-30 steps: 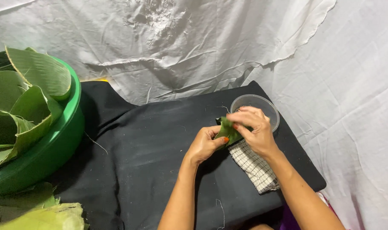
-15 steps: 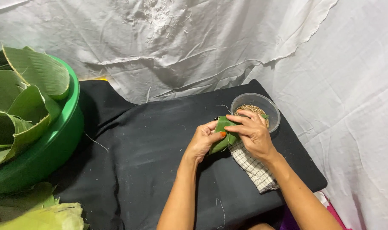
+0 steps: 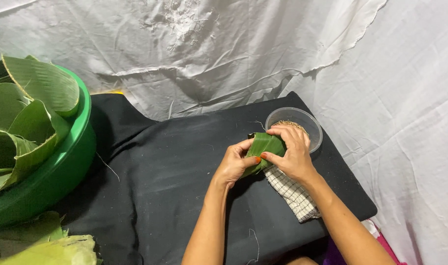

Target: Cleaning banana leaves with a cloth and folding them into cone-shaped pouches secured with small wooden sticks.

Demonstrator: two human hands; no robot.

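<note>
Right hand: the right hand [image 3: 293, 154] was beside the clear bowl [image 3: 310, 128] one second ago; now it lies over the top of the folded leaf [image 3: 266, 147], fingers spread across it.
Left hand: the left hand [image 3: 235, 164] now grips the leaf from the side, thumb on it.
Leaf: earlier a small green tip, now a wider folded parcel.

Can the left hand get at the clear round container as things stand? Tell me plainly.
Probably not directly: the left hand grips the folded leaf, and both the leaf and the right hand lie between it and the clear container.
</note>
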